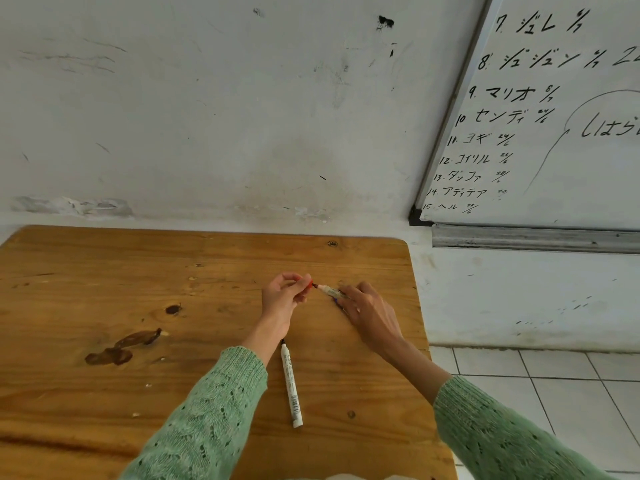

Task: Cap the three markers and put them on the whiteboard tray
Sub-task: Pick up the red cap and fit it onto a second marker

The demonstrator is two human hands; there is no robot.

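Note:
My left hand [283, 295] pinches a small red cap [309, 284] above the wooden table [104, 271]. My right hand [367, 313] grips a white marker [330, 291] whose dark tip points left and almost touches the cap's opening. A bit of blue [336, 300] shows under my right fingers; I cannot tell what it is. An uncapped white marker [291, 384] with a black tip lies on the table between my forearms. The metal whiteboard tray [533, 239] runs along the bottom of the whiteboard [554, 133] at the right, with nothing lying on it.
The table stands against a scuffed white wall [242, 116]. Its right edge ends just before the whiteboard. White floor tiles [554, 382] show to the lower right. Dark knots and stains mark the tabletop at the left.

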